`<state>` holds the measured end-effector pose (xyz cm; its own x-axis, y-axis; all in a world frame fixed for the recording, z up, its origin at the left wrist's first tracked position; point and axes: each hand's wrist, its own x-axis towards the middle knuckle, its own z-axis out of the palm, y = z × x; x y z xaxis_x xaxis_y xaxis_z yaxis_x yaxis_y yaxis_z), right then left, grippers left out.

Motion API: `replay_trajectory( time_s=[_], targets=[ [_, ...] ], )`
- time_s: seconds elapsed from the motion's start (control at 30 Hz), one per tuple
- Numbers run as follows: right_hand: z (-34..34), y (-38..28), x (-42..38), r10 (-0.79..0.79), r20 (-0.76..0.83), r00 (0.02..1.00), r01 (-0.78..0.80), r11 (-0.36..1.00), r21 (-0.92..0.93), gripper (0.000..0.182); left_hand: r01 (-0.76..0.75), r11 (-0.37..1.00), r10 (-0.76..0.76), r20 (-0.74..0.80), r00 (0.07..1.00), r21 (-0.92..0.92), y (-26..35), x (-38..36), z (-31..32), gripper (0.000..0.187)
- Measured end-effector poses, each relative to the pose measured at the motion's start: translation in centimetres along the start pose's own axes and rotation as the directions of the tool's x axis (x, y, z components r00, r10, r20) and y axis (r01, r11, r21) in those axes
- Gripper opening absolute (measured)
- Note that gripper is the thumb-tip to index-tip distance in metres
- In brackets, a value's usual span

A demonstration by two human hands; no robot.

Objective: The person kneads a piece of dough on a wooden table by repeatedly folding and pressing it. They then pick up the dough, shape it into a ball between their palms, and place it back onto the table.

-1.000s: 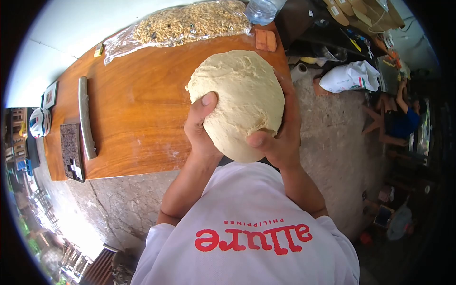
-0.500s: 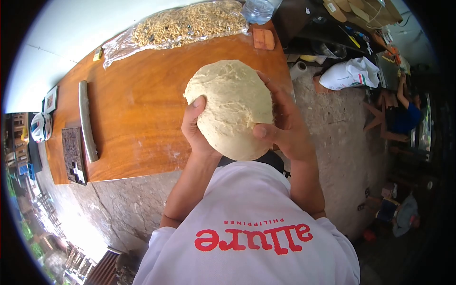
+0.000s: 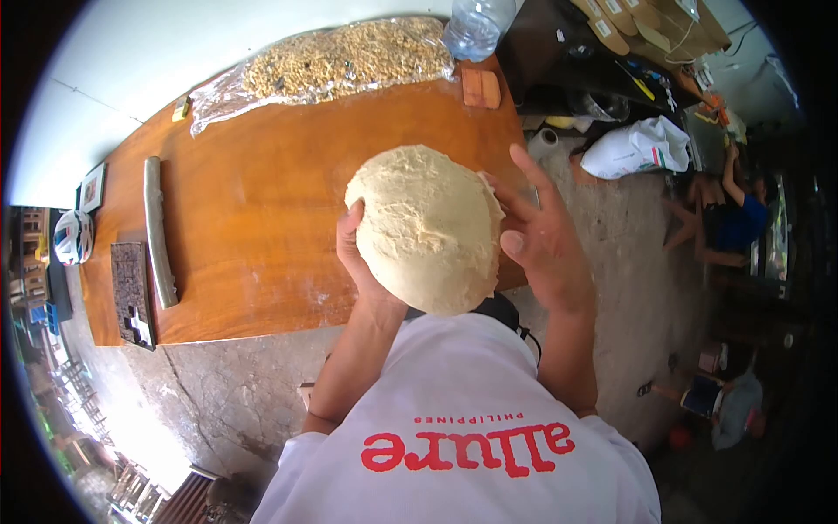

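A large pale ball of dough (image 3: 426, 231) with a rough, creased top is held up in front of my shirt, above the near edge of the wooden table. My left hand (image 3: 360, 262) grips its left side, the thumb pressed on the surface and the other fingers hidden underneath. On the right side, my right hand (image 3: 546, 240) is open, fingers spread and thumb off the dough, with some fingertips right at the dough's edge.
On the wooden table (image 3: 253, 201) are a bag of brown grainy material (image 3: 349, 61), a wooden block (image 3: 481, 88), a grey rod (image 3: 157, 231) and a dark carved board (image 3: 133, 293). A clear plastic bottle (image 3: 477, 31) stands behind. A person in blue (image 3: 742, 223) is at far right.
My right hand has let go its grip and spread its fingers, drawing back to the right. The dough sits slightly lower in view, still in my left hand.
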<state>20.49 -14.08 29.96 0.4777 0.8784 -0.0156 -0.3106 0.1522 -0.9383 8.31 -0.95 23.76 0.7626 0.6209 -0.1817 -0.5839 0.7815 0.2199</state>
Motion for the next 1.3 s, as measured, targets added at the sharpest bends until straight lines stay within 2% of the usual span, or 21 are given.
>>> replay_trajectory(
  time_s=[0.03, 0.07, 0.13, 0.17, 0.23, 0.27, 0.33, 0.37, 0.43, 0.57, 0.6, 0.67, 0.8, 0.87, 0.9, 1.0, 1.03, 1.1, 1.17, 1.23, 1.3],
  targets=[
    [0.2, 0.2, 0.0, -0.077, -0.166, 0.983, 0.059, 0.992, -0.114, 0.073, -0.018, 1.000, 0.018, -0.011, 1.000, -0.015, -0.2, 0.2, -0.2, 0.049],
    [0.4, 0.1, 0.0, -0.081, -0.157, 0.984, 0.063, 0.992, -0.114, 0.073, -0.027, 1.000, 0.027, -0.007, 1.000, -0.014, -0.2, 0.4, -0.3, 0.049],
    [0.7, 0.1, -0.4, -0.227, -0.409, 0.884, -0.081, 0.787, -0.611, 0.051, 0.045, 0.998, -0.044, 0.022, 0.999, -0.039, -0.4, 0.1, -0.6, 0.048],
    [0.1, 0.3, -0.6, -0.221, -0.411, 0.884, -0.087, 0.788, -0.610, 0.051, 0.046, 0.998, -0.045, 0.016, 0.999, -0.040, -0.6, -0.1, -0.5, 0.048],
    [-2.2, 0.8, -0.7, -0.568, -0.371, 0.734, -0.032, 0.517, -0.855, 0.034, 0.081, 0.996, -0.080, 0.019, 0.997, -0.040, -0.9, -0.4, -0.1, 0.046],
    [-3.4, 0.6, -0.9, -0.562, -0.373, 0.738, -0.037, 0.518, -0.854, 0.034, 0.081, 0.996, -0.080, 0.011, 0.997, -0.042, -1.0, -0.6, -0.4, 0.046],
    [-5.5, 0.2, -1.0, -0.518, -0.500, 0.694, 0.060, 0.734, -0.676, 0.037, 0.046, 0.997, -0.041, 0.077, 0.996, -0.068, -1.4, -0.4, -0.7, 0.047],
    [-5.8, 0.3, -0.7, -0.517, -0.502, 0.693, 0.054, 0.732, -0.679, 0.037, 0.052, 0.996, -0.046, 0.074, 0.996, -0.072, -1.5, -0.5, -0.6, 0.047],
    [-6.3, 0.9, -0.3, -0.284, -0.526, 0.801, 0.307, 0.951, -0.047, 0.043, 0.094, 0.991, -0.088, 0.073, 0.993, -0.090, -1.2, -0.6, -0.1, 0.048],
    [1.5, 3.5, -1.1, -0.076, -0.068, 0.995, 0.043, 0.915, -0.401, 0.069, 0.062, 0.997, -0.063, -0.003, 0.998, -0.050, -1.6, -0.4, -1.0, 0.052],
    [0.7, 3.8, -1.1, -0.074, -0.081, 0.994, 0.036, 0.918, -0.395, 0.069, 0.051, 0.998, -0.050, -0.029, 0.998, 0.030, -1.3, -0.5, -0.6, 0.054],
    [-2.0, 4.9, -0.4, 0.219, 0.097, 0.971, -0.236, 0.946, 0.222, 0.078, 0.043, 0.993, -0.036, -0.067, 0.997, 0.106, -1.1, -0.3, -1.0, 0.056],
    [-3.6, 7.8, 0.1, 0.135, 0.009, 0.991, -0.128, 0.914, 0.385, 0.085, 0.083, 0.969, -0.062, -0.098, 0.993, 0.234, -2.1, -0.4, -1.6, 0.061],
    [-3.5, 9.0, 0.1, 0.049, -0.120, 0.992, -0.049, 0.999, 0.006, 0.086, 0.116, 0.960, -0.082, -0.140, 0.987, 0.256, -2.8, -0.5, -1.6, 0.062],
    [-3.7, 9.0, 0.2, 0.054, -0.131, 0.990, -0.053, 0.999, 0.008, 0.086, 0.128, 0.958, -0.092, -0.146, 0.985, 0.256, -2.8, -0.3, -1.8, 0.062],
    [-4.8, 9.8, 0.1, 0.241, -0.113, 0.964, -0.238, 0.971, 0.035, 0.086, 0.205, 0.786, -0.126, -0.173, 0.977, 0.583, -2.5, 0.7, -1.7, 0.063],
    [-5.8, 11.4, -0.1, 0.242, -0.033, 0.970, -0.223, 0.932, 0.285, 0.084, 0.215, 0.779, -0.134, -0.178, 0.975, 0.589, -2.8, 1.0, -1.7, 0.063],
    [-7.1, 13.1, -0.2, 0.219, 0.032, 0.975, -0.203, 0.827, 0.524, 0.081, -0.035, 0.457, -0.159, 0.120, 0.980, 0.889, -3.7, 1.7, -1.9, 0.071],
    [-7.7, 14.5, -0.3, 0.223, -0.057, 0.973, -0.085, 0.577, 0.812, 0.079, -0.030, 0.516, -0.244, 0.180, 0.953, 0.856, -4.2, 2.5, -2.2, 0.082],
    [-8.8, 15.3, -0.1, 0.218, -0.060, 0.974, -0.046, 0.452, 0.891, 0.080, 0.336, 0.791, -0.449, 0.111, 0.887, 0.511, -4.7, 3.8, -1.7, 0.082],
    [-9.7, 15.2, 0.7, 0.023, 0.025, 0.999, -0.032, 0.384, 0.923, 0.082, 0.433, 0.704, -0.496, -0.047, 0.867, 0.563, -4.9, 5.2, -1.1, 0.075]
  ],
)
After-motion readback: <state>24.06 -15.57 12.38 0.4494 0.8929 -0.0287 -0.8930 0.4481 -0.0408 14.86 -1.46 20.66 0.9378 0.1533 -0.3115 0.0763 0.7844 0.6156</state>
